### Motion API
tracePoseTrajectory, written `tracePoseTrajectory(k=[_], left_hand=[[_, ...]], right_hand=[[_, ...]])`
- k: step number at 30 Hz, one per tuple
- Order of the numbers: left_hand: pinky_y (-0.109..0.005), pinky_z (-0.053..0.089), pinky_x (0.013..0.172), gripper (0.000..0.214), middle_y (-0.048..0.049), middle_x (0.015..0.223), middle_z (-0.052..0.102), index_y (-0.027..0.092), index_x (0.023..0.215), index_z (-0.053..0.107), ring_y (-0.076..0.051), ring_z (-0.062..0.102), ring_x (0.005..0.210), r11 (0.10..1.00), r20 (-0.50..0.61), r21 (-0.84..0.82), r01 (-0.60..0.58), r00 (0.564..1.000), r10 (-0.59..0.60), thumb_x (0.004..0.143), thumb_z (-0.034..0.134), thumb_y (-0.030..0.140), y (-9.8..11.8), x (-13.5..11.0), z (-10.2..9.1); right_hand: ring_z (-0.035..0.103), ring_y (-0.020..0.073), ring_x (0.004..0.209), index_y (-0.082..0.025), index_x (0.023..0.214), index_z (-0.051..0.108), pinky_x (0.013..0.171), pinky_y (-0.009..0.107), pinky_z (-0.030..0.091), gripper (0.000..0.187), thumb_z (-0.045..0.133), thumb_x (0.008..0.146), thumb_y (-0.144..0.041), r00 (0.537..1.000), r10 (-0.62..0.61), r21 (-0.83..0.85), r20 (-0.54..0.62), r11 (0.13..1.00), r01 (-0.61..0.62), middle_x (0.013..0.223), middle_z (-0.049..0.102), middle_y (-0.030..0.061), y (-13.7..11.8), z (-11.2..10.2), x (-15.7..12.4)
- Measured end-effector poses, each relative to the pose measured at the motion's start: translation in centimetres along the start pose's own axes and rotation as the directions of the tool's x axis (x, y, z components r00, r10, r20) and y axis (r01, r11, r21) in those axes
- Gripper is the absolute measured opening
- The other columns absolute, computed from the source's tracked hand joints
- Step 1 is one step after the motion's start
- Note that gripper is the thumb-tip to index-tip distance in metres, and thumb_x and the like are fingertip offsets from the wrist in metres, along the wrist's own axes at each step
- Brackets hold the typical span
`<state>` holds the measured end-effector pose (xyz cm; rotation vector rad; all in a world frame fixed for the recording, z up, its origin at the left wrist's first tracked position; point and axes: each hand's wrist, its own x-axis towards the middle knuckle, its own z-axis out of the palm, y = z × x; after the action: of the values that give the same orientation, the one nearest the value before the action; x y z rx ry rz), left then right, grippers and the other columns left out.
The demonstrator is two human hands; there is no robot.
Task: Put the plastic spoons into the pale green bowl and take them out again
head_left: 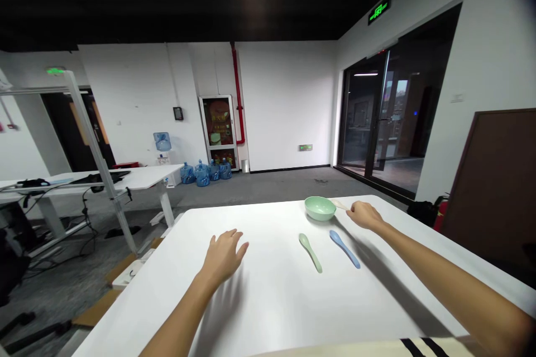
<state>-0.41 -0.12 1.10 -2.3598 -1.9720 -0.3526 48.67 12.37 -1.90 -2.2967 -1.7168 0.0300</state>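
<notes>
My left hand [224,254] lies flat on the white table [259,301], fingers stretched out, holding nothing. My right hand [363,215] reaches far right and pinches the handle of a cream spoon [338,204] whose bowl end rests at the rim of a pale green bowl [320,207]. A green spoon [310,252] and a blue spoon [344,248] lie side by side on the table, in front of the bowl and between my two hands.
A brown board [494,189] leans at the right beyond the table. Another white desk [138,175] with cables stands at the left behind a metal frame [100,162]. Water bottles [203,173] sit on the floor by the far wall. Glass doors [377,122] are at the right.
</notes>
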Motion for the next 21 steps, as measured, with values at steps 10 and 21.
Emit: tracePoseTrajectory(k=[10, 21], left_hand=[[-0.058, 0.032, 0.126, 0.045, -0.0116, 0.159, 0.057, 0.025, 0.144, 0.062, -0.029, 0.051, 0.149, 1.0, -0.013, -0.002, 0.016, 1.0, -0.016, 0.107, 0.042, 0.043, -0.2, 0.2, 0.2], [-0.06, 0.032, 0.126, 0.047, -0.0119, 0.157, 0.059, 0.024, 0.143, 0.063, -0.03, 0.051, 0.149, 1.0, -0.008, -0.017, 0.021, 1.0, -0.021, 0.107, 0.04, 0.043, -0.1, 0.4, 0.0]], right_hand=[[0.075, 0.0321, 0.1, -0.018, 0.096, 0.081, 0.075, 0.034, 0.052, 0.026, 0.06, 0.088, -0.032, 1.0, 0.0, 0.06, -0.015, 0.998, 0.001, 0.111, 0.078, 0.0192, -5.8, 3.0, 3.3], [0.075, 0.0331, 0.107, -0.018, 0.105, 0.08, 0.08, 0.037, 0.057, 0.031, 0.062, 0.088, -0.038, 0.999, 0.043, 0.029, 0.011, 0.999, -0.044, 0.119, 0.077, 0.0196, -6.2, 6.5, 5.4]])
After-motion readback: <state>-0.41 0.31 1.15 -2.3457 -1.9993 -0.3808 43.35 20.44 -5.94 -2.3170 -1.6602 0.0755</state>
